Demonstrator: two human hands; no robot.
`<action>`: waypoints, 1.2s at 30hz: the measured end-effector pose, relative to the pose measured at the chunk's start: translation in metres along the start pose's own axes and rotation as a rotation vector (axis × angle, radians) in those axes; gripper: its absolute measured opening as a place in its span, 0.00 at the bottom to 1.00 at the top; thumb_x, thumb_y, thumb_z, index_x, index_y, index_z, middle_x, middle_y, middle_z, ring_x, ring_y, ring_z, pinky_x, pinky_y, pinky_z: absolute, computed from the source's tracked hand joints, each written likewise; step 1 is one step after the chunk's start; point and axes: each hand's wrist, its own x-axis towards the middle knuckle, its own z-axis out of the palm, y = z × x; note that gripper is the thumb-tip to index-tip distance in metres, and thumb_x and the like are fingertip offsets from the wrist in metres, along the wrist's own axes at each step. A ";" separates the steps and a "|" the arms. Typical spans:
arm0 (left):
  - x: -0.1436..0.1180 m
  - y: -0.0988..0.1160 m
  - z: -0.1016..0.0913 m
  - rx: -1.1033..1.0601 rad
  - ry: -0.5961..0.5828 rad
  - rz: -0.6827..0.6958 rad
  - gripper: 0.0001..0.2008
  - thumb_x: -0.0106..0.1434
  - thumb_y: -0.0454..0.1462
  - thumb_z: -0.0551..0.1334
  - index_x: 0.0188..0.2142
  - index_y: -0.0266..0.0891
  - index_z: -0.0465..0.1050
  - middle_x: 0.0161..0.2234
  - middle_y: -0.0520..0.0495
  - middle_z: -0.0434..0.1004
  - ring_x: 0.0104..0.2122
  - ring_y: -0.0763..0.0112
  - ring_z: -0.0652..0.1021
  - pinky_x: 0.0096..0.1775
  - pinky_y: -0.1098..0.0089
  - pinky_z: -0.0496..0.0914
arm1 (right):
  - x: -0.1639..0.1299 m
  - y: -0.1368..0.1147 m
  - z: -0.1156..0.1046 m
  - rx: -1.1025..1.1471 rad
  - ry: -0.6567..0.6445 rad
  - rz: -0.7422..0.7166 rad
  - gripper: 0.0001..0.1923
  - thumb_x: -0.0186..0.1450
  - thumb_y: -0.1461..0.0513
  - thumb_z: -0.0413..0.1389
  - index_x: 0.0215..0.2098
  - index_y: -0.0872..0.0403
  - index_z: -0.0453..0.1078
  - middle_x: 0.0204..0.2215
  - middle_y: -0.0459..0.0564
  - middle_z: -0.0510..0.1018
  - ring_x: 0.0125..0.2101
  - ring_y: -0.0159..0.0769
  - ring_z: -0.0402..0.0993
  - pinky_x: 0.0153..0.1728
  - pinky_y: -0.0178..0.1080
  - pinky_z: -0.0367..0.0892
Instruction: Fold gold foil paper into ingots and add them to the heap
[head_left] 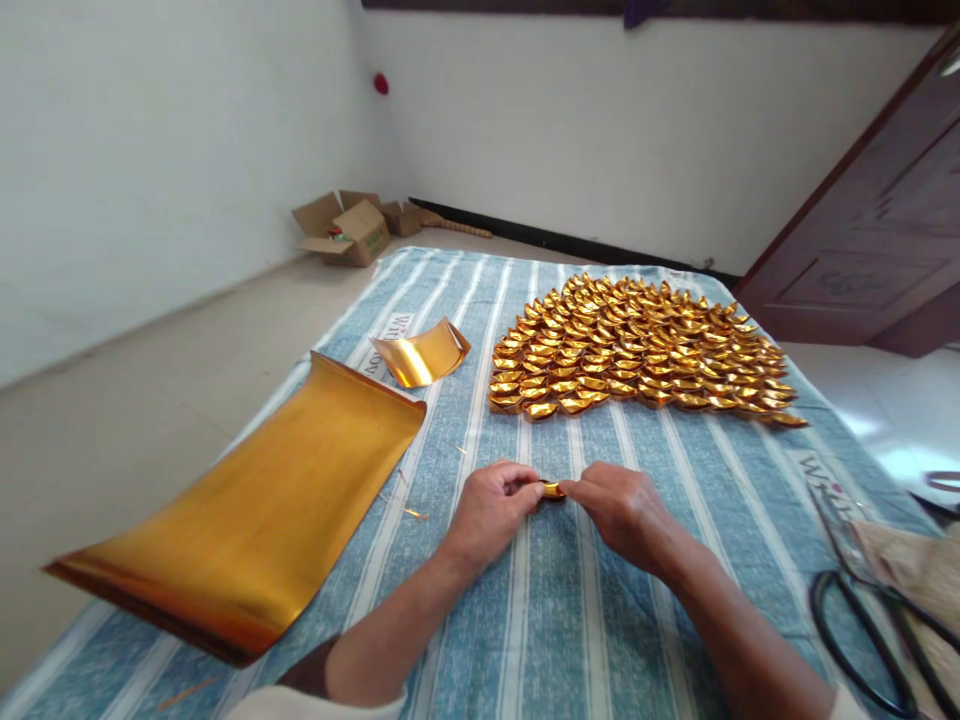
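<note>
Black-handled scissors (887, 592) on the near right of the fingers, against a beige item (941, 570) cut off by the frame edge. On the near left of the fingers, a thin gold scrap (187, 692). All of the handwork is over a worktop (570, 630) covered in a blue cloth with white stripes.

Left hand (489, 505): thumb and index finger closed on the left end of a small gold foil piece (553, 490). Right hand (621, 508): fingers curled, a fingertip touching the right end of the same piece; whether these fingers pinch it cannot be told, as the underside is hidden. The piece thus sits directly between the two sets of fingers, low over the cloth.

Left of the fingers: a large gold foil sheet (255, 500), slanting away, its short ends curled. Between sheet and left fingers, a few foil slivers (416, 514). Beyond the left fingers, a curved smaller gold foil stack (421, 358), ends raised.

Beyond the fingers, ahead and to the right: boat-shaped gold foil ingots (637, 350) in closely packed rows, well apart from the held piece.

Farthest: open cardboard box (367, 232) on the floor, far left of the fingers; brown panelled door (862, 230), far right.
</note>
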 end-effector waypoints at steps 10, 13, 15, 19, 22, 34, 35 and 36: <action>0.002 -0.010 0.009 0.030 0.073 0.066 0.06 0.55 0.36 0.60 0.26 0.38 0.75 0.20 0.53 0.72 0.22 0.72 0.73 0.26 0.74 0.66 | 0.008 -0.023 0.002 0.303 -0.005 0.549 0.15 0.67 0.57 0.46 0.38 0.54 0.73 0.18 0.44 0.71 0.20 0.31 0.66 0.25 0.33 0.54; 0.003 -0.012 0.010 0.040 0.089 0.062 0.06 0.55 0.35 0.60 0.26 0.38 0.75 0.19 0.53 0.73 0.21 0.73 0.73 0.25 0.75 0.65 | 0.015 -0.031 0.009 0.301 -0.015 0.646 0.16 0.67 0.59 0.44 0.28 0.53 0.71 0.17 0.44 0.69 0.19 0.30 0.64 0.24 0.33 0.52; 0.003 -0.013 0.011 0.038 0.096 0.049 0.06 0.55 0.35 0.60 0.26 0.38 0.75 0.19 0.53 0.73 0.20 0.74 0.72 0.24 0.75 0.65 | 0.018 -0.033 0.014 0.306 0.008 0.683 0.15 0.65 0.60 0.45 0.25 0.53 0.69 0.17 0.44 0.68 0.19 0.30 0.64 0.25 0.33 0.52; 0.005 -0.013 0.014 0.025 0.123 0.012 0.05 0.54 0.34 0.60 0.25 0.37 0.75 0.18 0.54 0.72 0.18 0.75 0.72 0.23 0.76 0.65 | 0.021 -0.031 0.019 0.336 0.047 0.741 0.14 0.63 0.60 0.46 0.21 0.52 0.66 0.16 0.43 0.66 0.20 0.30 0.63 0.24 0.33 0.50; 0.005 -0.013 0.016 0.024 0.144 0.011 0.05 0.54 0.32 0.59 0.24 0.37 0.74 0.17 0.54 0.72 0.18 0.75 0.72 0.23 0.76 0.65 | 0.021 -0.031 0.022 0.361 0.070 0.776 0.13 0.62 0.60 0.47 0.22 0.52 0.68 0.16 0.43 0.67 0.20 0.31 0.63 0.23 0.33 0.50; 0.006 -0.015 0.022 0.122 0.232 0.053 0.07 0.53 0.33 0.59 0.21 0.37 0.73 0.18 0.52 0.73 0.21 0.73 0.73 0.26 0.74 0.65 | 0.019 -0.040 0.031 0.133 0.085 0.779 0.14 0.64 0.61 0.46 0.25 0.53 0.68 0.17 0.46 0.71 0.20 0.32 0.64 0.24 0.34 0.46; 0.006 -0.015 0.023 0.135 0.238 0.059 0.07 0.53 0.32 0.59 0.21 0.37 0.73 0.19 0.52 0.73 0.21 0.73 0.73 0.26 0.74 0.65 | 0.019 -0.040 0.031 0.118 0.081 0.775 0.14 0.64 0.61 0.46 0.25 0.53 0.68 0.17 0.46 0.71 0.19 0.32 0.64 0.24 0.35 0.46; 0.005 -0.014 0.023 0.148 0.245 0.066 0.07 0.53 0.32 0.59 0.21 0.37 0.74 0.20 0.52 0.73 0.22 0.73 0.73 0.27 0.74 0.65 | 0.019 -0.040 0.031 0.107 0.078 0.771 0.14 0.64 0.62 0.46 0.25 0.53 0.68 0.17 0.46 0.71 0.19 0.32 0.64 0.24 0.35 0.46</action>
